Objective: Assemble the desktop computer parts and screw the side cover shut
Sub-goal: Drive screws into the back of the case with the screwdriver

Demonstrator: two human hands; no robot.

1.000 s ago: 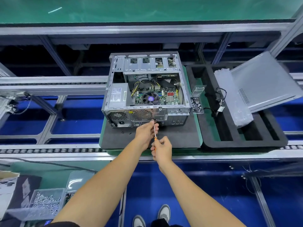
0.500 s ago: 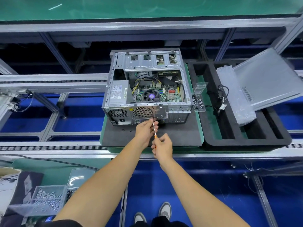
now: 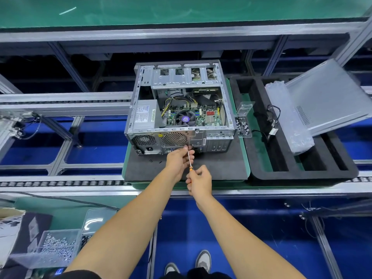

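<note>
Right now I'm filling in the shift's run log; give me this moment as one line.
step: driving rear-panel screw | right hand: grips screwdriver handle | left hand: steadies shaft | computer case: open | side cover: off, leaning right

Blue floor (image 3: pixel 251 228) below. Alu-frame conveyor line w/ roller rail (image 3: pixel 60 183) along near edge. Green-topped upper shelf (image 3: pixel 181 9) above, lit from overhead. Green bench mat (image 3: pixel 66 212) at lower left.

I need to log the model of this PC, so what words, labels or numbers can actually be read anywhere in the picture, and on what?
None can be read.
Power supply label: printed lines, too small.
Barcode sticker beside it: blurred.
Yellow sticker on the case's rear panel: illegible.
Fan hub's purple sticker: unreadable.
</note>
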